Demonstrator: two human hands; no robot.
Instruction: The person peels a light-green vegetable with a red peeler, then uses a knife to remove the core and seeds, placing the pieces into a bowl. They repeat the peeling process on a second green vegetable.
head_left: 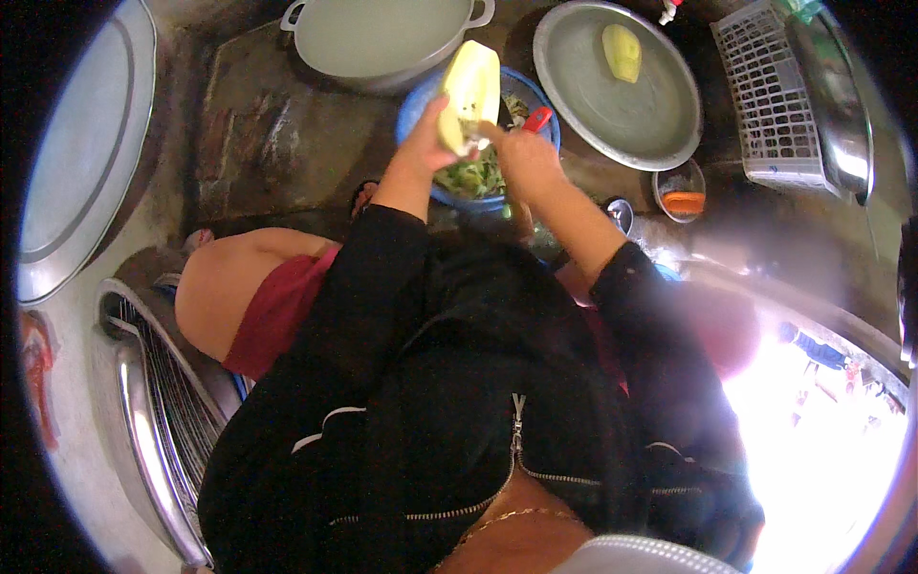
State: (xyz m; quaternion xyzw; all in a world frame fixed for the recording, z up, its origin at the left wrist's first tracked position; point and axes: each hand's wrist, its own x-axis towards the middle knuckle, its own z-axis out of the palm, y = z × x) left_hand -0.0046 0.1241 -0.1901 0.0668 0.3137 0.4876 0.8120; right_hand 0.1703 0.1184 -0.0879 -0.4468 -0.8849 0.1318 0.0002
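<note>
My left hand [424,140] grips a peeled, pale green-yellow fruit half [470,75], apparently a green papaya, tilted with its hollow side showing. Small dark seeds sit at the lower end of the hollow. My right hand [529,159] is closed around a red-handled utensil [538,119]. A shiny metal part shows at the fruit's lower end, but its shape is blurred. Both hands are above a blue basin [407,118] holding green peelings [473,177]. To the right, another peeled fruit piece [622,54] lies in a wide metal basin [549,93] of cloudy water.
A two-handled metal pot [380,36] with cloudy liquid stands ahead. A small bowl [670,176] holds an orange-handled item [683,203]. A white plastic basket [771,100] stands at right, below a tap [668,11]. Large metal lid or tray [93,143] and dish rack [161,402] are at left.
</note>
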